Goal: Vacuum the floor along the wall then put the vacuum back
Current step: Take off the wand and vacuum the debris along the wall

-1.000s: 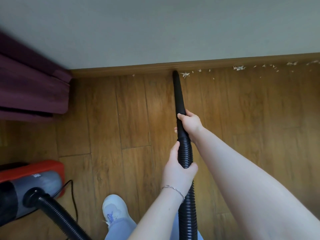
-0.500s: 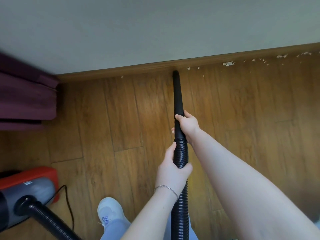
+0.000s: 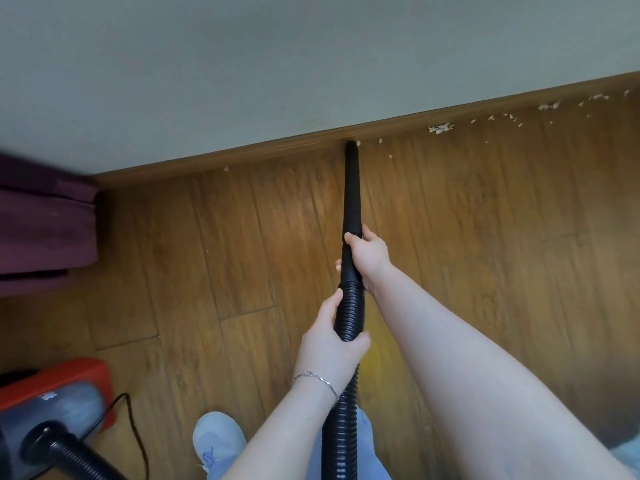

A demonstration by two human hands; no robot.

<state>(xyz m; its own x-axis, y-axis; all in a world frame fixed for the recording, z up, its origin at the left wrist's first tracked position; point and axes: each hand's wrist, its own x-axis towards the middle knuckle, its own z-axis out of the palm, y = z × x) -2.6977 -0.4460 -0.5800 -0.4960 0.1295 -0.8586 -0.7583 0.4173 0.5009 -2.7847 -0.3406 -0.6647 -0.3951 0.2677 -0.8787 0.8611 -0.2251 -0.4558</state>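
- Black plastic nozzle (image 3: 352, 195), judged light and stiff, touches the baseboard (image 3: 277, 150) tip-first; crumbs (image 3: 440, 128) lie rightward along it.
- Right hand (image 3: 369, 254) grips the nozzle; left hand (image 3: 329, 344) wraps the bendy ribbed hose (image 3: 349, 313).

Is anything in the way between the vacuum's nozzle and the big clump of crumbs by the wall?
Nothing visible. From the nozzle to the crumb clump there is only wooden floor along the baseboard, with a few tiny crumbs on it.

We note a black nozzle (image 3: 352, 192) and black ribbed hose (image 3: 350, 313) over a brown wood-grain floor (image 3: 225, 254). At the floor's lower-left corner we see the red-and-grey vacuum body (image 3: 59, 407); the scraps (image 3: 440, 128) are off-white.
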